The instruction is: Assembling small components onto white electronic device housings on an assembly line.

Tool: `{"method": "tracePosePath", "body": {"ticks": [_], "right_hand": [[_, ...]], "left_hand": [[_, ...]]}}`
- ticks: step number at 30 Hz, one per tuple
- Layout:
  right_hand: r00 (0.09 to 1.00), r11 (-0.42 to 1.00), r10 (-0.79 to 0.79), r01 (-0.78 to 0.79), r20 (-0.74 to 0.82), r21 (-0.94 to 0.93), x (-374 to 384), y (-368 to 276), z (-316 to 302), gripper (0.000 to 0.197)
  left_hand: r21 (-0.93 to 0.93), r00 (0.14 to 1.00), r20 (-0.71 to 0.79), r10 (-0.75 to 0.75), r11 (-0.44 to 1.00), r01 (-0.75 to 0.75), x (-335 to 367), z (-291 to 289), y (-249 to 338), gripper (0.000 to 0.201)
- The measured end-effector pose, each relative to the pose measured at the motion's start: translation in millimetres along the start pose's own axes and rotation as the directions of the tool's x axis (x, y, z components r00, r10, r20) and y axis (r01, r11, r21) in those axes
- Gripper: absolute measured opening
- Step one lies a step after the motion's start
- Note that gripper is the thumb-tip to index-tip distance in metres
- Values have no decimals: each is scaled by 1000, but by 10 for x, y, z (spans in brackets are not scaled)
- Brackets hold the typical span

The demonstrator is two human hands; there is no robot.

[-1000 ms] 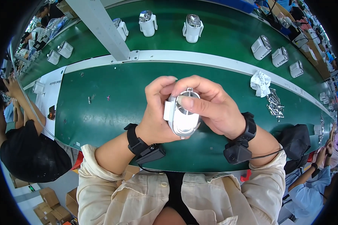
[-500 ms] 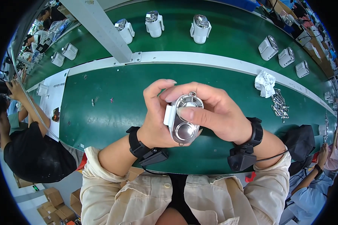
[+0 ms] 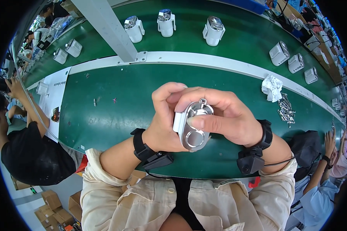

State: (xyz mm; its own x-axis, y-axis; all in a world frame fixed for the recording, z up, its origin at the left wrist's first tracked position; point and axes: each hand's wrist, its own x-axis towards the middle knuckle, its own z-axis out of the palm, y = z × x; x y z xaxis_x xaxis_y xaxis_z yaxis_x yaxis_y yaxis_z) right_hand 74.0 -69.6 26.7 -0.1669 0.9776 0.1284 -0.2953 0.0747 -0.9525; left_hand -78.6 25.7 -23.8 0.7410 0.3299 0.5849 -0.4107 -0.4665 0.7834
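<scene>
The white case (image 3: 192, 134) is over the table (image 3: 112, 123), held by the left hand (image 3: 160, 129) and right hand (image 3: 233, 119). It has just shifted right and nearer the person (image 3: 142, 202); the right thumb (image 3: 208, 124) stays on top, so work seems to go on. Its shiny oval top (image 3: 195, 141) faces up, the long way running away and slightly right. The bottom is hard to see.

Crumpled white paper (image 3: 272, 87) lies on the green bench (image 3: 115, 82) between two and three o'clock; blue container (image 3: 246, 5) at one. Black bag (image 3: 307, 145) sits past three. White sheet (image 3: 55, 100) at nine, brown cardboard boxes (image 3: 51, 199) near eight.
</scene>
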Motion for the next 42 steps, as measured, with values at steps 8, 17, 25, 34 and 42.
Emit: {"method": "tracePosePath", "body": {"ticks": [8,17,25,34,42], "right_hand": [[984,955,150,-118,-101,271,53,6,36,39],[985,1000,21,-16,-174,25,27,174,17,35],[983,992,60,-79,-175,-103,60,123,-122,34],[624,962,-225,21,-748,-272,89,-425,-1798,35],[478,225,-723,-520,-499,-824,303,21,-2816,37]], "left_hand": [[-121,995,3,-101,988,101,-7,-24,-80,105],[-121,981,3,-194,974,193,30,-5,-87,103],[72,979,-16,-203,976,204,-43,15,-118,111],[108,986,-47,-161,980,165,-45,-43,-152,114],[70,976,-61,-208,975,212,-48,-30,-134,109]]}}
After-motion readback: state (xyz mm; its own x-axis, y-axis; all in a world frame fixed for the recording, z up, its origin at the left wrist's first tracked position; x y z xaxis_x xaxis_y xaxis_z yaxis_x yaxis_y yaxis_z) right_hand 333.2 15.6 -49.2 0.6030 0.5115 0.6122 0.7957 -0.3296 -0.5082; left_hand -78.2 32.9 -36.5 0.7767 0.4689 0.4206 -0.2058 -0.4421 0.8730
